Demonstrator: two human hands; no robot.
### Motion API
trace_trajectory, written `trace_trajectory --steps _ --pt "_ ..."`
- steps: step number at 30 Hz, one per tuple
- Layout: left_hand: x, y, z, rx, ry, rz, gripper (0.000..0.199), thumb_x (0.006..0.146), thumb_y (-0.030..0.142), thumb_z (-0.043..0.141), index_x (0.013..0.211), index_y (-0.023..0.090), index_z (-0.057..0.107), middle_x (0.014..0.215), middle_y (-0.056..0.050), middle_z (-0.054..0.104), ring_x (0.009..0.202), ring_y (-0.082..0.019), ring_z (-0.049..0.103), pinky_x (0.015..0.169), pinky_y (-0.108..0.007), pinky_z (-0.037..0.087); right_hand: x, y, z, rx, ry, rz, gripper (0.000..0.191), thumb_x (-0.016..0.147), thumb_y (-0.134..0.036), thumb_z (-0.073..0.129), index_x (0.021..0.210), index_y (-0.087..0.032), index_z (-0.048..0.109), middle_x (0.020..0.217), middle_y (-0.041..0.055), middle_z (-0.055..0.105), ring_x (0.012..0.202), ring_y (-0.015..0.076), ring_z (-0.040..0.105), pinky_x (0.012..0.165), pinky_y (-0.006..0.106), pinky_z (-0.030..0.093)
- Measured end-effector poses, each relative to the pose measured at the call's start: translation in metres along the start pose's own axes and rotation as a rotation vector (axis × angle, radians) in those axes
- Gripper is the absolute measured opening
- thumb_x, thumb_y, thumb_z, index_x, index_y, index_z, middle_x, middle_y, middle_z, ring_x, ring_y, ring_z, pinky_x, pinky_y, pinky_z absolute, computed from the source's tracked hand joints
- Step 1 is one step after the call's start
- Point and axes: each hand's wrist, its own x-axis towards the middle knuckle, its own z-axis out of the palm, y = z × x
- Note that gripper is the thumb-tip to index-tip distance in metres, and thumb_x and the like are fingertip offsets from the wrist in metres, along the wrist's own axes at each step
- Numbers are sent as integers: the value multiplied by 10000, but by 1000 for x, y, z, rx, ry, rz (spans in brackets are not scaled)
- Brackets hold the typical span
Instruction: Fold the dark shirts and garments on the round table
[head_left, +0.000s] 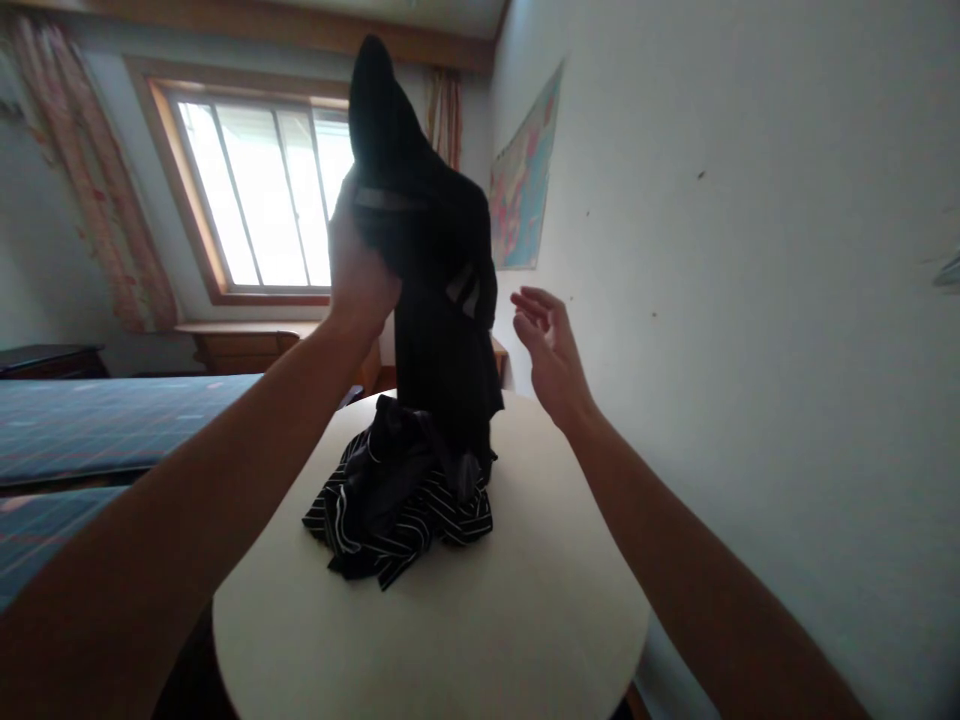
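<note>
A black garment (450, 350) hangs upright above the table, gripped near its upper part by my left hand (364, 270). Its top end sticks up in a point, and light stripes show at its side. Below it, a crumpled black cloth with white stripes (397, 510) lies on the white table (540, 600); whether the two are one piece I cannot tell. To the right of the garment, my right hand (551, 350) is raised with its fingers slightly curled and apart, touching nothing.
A white wall (735, 250) runs close along the table's right side, with a map (525, 185) on it. Beds with blue checked covers (112, 420) are at the left. A wooden desk (240, 345) stands under the window (262, 190).
</note>
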Motion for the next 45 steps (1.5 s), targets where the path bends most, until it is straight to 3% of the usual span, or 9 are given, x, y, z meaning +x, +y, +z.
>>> trace_trajectory --steps 3,9,11,13,18,23,30,38,45 --pt "-4 -23 -17 239 -181 259 417 853 266 646 1250 189 542 1186 40 654 1156 -174 535 1099 -362 381 -11 38 -5 -44 -28 184 521 869 -610 537 1263 -275 479 1316 94 561 1276 221 479 1083 472 365" --pt "-58 -88 -58 603 -783 -233 756 551 333 737 1270 138 608 1087 -129 719 1108 -346 622 984 -430 458 -64 92 -6 -117 -232 537 712 923 -729 212 1431 -257 375 1442 140 481 1269 253 505 1066 515 369" --pt "-69 -100 -65 729 -1062 -345 762 551 417 744 1260 160 627 1147 -127 709 1092 -338 639 961 -395 468 -78 99 -5 -123 -290 593 758 920 -747 155 1486 -270 316 1483 143 442 1280 261 507 1065 510 376" --pt "-73 -104 -66 863 -1182 -375 786 647 559 680 1329 179 584 1250 -130 667 1116 -328 632 962 -381 460 -88 102 -3 -135 -373 579 782 908 -761 236 1522 -278 272 1519 136 403 1326 267 469 1084 491 370" --pt "-85 -102 -55 1098 -1048 -282 828 810 747 426 1471 248 435 1448 -159 498 1292 -374 492 1047 -465 376 -111 104 7 -222 -698 424 934 829 -673 585 1564 -247 198 1595 120 268 1450 273 286 1198 471 214" --pt "-148 -95 -47 1136 -1266 -207 1167 581 770 696 1551 362 192 1626 -180 120 1413 -570 134 1035 -721 230 -149 121 5 -290 -859 413 1285 618 -541 838 1581 -203 57 1627 176 105 1489 327 150 1201 499 204" --pt "-221 -101 -40 1384 -1117 -45 1225 530 469 883 1536 414 186 1645 -140 28 1408 -589 96 1042 -724 193 -159 158 4 -327 -871 338 1129 706 -288 796 1574 -172 85 1588 229 212 1452 321 276 1158 486 308" --pt "-199 -166 -45 1493 -908 -241 1005 708 350 768 1547 347 215 1633 -191 59 1372 -585 215 979 -710 267 -150 179 37 -677 -658 254 680 890 -242 574 1522 -260 322 1604 125 242 1434 310 309 1130 505 341" --pt "-164 -235 -83 1653 -799 -346 1010 709 348 794 1542 360 221 1626 -213 35 1366 -566 240 991 -682 273 -159 190 -1 -842 -650 352 588 937 -366 510 1477 -164 394 1580 149 300 1442 256 305 1171 440 276"
